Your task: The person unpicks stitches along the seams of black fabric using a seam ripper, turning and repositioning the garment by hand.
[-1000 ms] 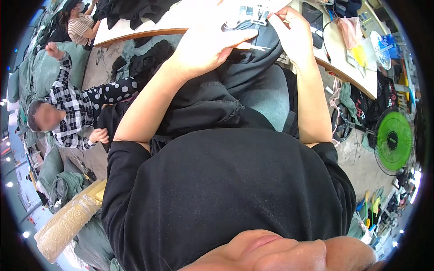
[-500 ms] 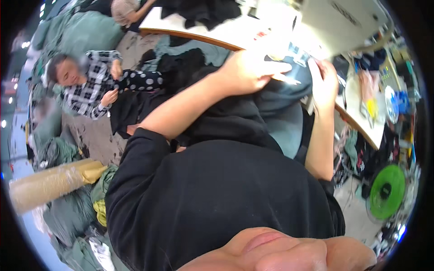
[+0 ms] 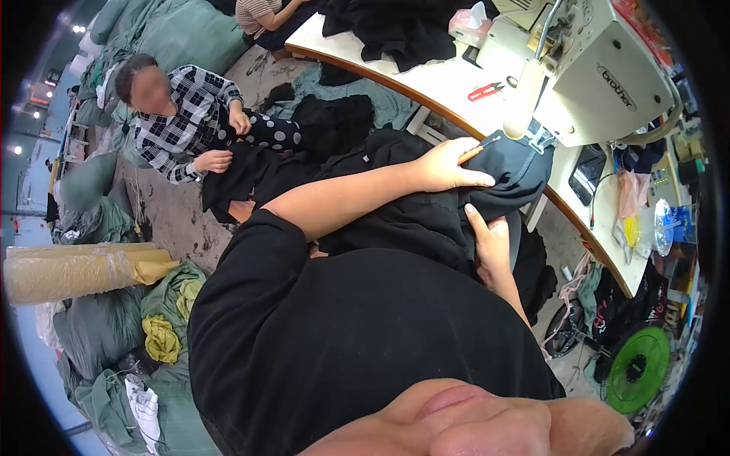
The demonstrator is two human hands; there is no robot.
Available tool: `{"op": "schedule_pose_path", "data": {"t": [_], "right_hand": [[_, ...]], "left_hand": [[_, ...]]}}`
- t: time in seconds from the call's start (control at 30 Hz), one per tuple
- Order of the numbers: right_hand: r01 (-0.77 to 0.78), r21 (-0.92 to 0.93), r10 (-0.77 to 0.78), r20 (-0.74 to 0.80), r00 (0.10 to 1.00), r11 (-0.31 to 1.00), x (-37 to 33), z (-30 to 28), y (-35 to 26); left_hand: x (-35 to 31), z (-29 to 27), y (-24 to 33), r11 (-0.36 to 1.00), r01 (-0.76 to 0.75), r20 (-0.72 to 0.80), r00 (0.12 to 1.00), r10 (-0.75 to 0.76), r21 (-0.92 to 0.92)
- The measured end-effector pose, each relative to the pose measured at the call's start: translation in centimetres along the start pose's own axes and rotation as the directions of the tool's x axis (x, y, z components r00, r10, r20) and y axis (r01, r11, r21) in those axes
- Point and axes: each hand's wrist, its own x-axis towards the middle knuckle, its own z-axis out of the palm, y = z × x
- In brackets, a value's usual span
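Dark cloth, seemingly a black garment [image 3: 506, 171], lies gathered across my lap and reaches up to the sewing machine [image 3: 608, 80]. My left hand [image 3: 449, 166] rests on its upper part, thumb stretched along the cloth. Between its fingers sits a slim tool [image 3: 471, 152] with an orange-brown shaft and dark, pointed tip; its exact kind is unclear. Lower down, my right hand [image 3: 492, 247] pinches the garment's edge, thumb on top and its other fingers partly hidden beneath. Beside the cloth stands the machine's presser foot area [image 3: 538, 140], under a bright lamp.
On the white table [image 3: 449, 87] lie red-handled thread snips [image 3: 485, 91], black cloth [image 3: 395, 26] and a phone [image 3: 588, 173]. A co-worker in a checked shirt [image 3: 182, 99] sits at the left, handling dark cloth. A green fan [image 3: 639, 370] stands at the lower right.
My right hand has come down and left from beside the machine to the cloth's lower edge. My left hand has shifted onto the cloth, tool still held. The view has shifted, showing more of the table.
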Motion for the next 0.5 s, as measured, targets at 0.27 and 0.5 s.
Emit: {"op": "schedule_pose_path", "data": {"t": [0.27, 0.5], "right_hand": [[0.054, 0.468, -0.094, 0.061, 0.994, 0.882, -1.3, -2.6, 1.2], [0.051, -0.042, -0.046, 0.112, 0.993, 0.998, -0.6, -14.1, -7.1]], "left_hand": [[-0.3, -3.9, 5.1, 0.965, -0.09, -0.117, 0.986, 0.121, 0.248], [-0.7, -3.6, 5.8, 0.988, 0.055, -0.007, 0.998, -0.055, 0.145]]}}
